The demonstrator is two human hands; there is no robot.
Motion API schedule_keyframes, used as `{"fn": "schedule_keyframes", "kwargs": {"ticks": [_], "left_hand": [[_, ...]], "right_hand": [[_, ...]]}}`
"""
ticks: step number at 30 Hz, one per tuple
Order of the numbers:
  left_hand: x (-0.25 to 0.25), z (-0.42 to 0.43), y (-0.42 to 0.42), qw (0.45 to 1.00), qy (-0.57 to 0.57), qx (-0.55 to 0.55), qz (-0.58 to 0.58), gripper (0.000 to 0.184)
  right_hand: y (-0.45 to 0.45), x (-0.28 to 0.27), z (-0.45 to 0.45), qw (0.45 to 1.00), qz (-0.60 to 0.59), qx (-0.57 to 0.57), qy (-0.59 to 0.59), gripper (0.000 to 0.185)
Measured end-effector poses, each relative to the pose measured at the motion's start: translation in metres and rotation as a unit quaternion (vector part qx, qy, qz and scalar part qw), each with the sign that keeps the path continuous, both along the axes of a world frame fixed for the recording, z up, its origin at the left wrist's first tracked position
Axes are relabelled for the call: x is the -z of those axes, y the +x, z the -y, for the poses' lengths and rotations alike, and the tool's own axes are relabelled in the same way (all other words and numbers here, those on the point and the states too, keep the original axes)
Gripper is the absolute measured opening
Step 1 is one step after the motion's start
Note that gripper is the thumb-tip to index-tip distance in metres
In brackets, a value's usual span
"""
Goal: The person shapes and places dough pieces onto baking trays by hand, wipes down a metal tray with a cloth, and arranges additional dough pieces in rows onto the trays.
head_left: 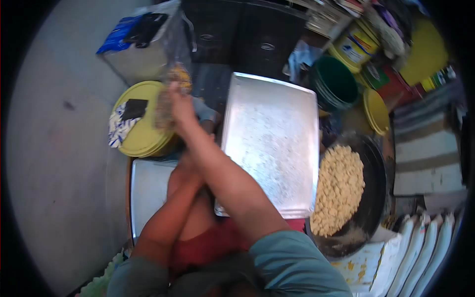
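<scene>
My right arm reaches across my left forearm toward the upper left. My right hand (182, 108) looks closed beside a blurred brownish thing (164, 110), whose kind I cannot make out, over the yellow lid (136, 138) of a tub. Just beyond the hand is an orange-yellow packet (181, 76). My left hand (190, 171) lies under the right forearm, its fingers mostly hidden. Right of my arms, a large metal baking tray (272, 138) lies with a worn, speckled surface. On the yellow lid rest a dark square piece (134, 109) and a blue-and-white wrapper (120, 129).
A black pan (376, 183) with many pale dough pieces (339, 190) stands right of the tray. Behind it are a green bucket (334, 81) and yellow tubs (352, 49). Another tray (147, 190) lies at lower left; a wall (59, 148) bounds the left side.
</scene>
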State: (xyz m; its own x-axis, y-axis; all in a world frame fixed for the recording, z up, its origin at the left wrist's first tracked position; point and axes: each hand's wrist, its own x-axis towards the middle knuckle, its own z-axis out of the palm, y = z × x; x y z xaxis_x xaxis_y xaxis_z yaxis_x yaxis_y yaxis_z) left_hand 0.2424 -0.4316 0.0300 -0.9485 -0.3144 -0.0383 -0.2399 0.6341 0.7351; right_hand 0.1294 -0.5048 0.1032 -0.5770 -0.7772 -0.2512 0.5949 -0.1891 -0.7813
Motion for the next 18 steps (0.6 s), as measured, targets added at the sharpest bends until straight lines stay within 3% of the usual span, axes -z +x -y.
{"fn": "schedule_keyframes", "kwargs": {"ticks": [1, 3, 6, 8, 9, 11, 13, 14, 15, 17, 18], "left_hand": [[-0.016, 0.0, 0.007, 1.0, -0.006, 0.002, -0.003, 0.059], [-0.015, 0.0, 0.005, 1.0, 0.004, 0.019, -0.024, 0.063], [-0.015, 0.001, 0.012, 0.999, 0.012, 0.014, -0.044, 0.068], [-0.025, -0.013, 0.016, 0.993, -0.036, 0.012, -0.114, 0.068], [-0.036, -0.026, 0.017, 0.993, -0.011, 0.018, -0.114, 0.067], [-0.062, -0.059, 0.011, 0.992, 0.039, 0.029, -0.117, 0.064], [-0.09, -0.095, -0.003, 0.988, 0.035, 0.105, -0.111, 0.058], [-0.101, -0.112, -0.013, 0.982, 0.017, 0.154, -0.103, 0.057], [-0.109, -0.13, -0.024, 0.975, -0.002, 0.202, -0.094, 0.056], [-0.118, -0.168, -0.052, 0.954, -0.016, 0.291, -0.066, 0.055], [-0.116, -0.185, -0.068, 0.941, -0.004, 0.332, -0.066, 0.056]], "right_hand": [[0.01, -0.005, 0.01, 0.994, 0.082, -0.008, -0.075, 0.075], [0.022, -0.008, 0.031, 0.984, -0.047, -0.01, -0.169, 0.086], [0.01, -0.045, -0.029, 0.955, -0.296, 0.02, 0.025, 0.092], [-0.014, -0.054, -0.108, 0.876, -0.478, 0.016, 0.052, 0.098], [-0.023, -0.052, -0.156, 0.877, -0.477, 0.047, 0.019, 0.094], [-0.035, -0.054, -0.271, 0.866, -0.469, 0.108, 0.137, 0.08], [-0.053, -0.028, -0.384, 0.893, -0.338, 0.217, 0.206, 0.071], [-0.071, 0.013, -0.449, 0.875, -0.339, 0.27, 0.217, 0.078], [-0.065, 0.013, -0.503, 0.843, -0.283, 0.3, 0.343, 0.079], [-0.069, 0.085, -0.629, 0.801, -0.181, 0.342, 0.457, 0.082], [-0.063, 0.114, -0.684, 0.747, -0.191, 0.352, 0.531, 0.086]]}}
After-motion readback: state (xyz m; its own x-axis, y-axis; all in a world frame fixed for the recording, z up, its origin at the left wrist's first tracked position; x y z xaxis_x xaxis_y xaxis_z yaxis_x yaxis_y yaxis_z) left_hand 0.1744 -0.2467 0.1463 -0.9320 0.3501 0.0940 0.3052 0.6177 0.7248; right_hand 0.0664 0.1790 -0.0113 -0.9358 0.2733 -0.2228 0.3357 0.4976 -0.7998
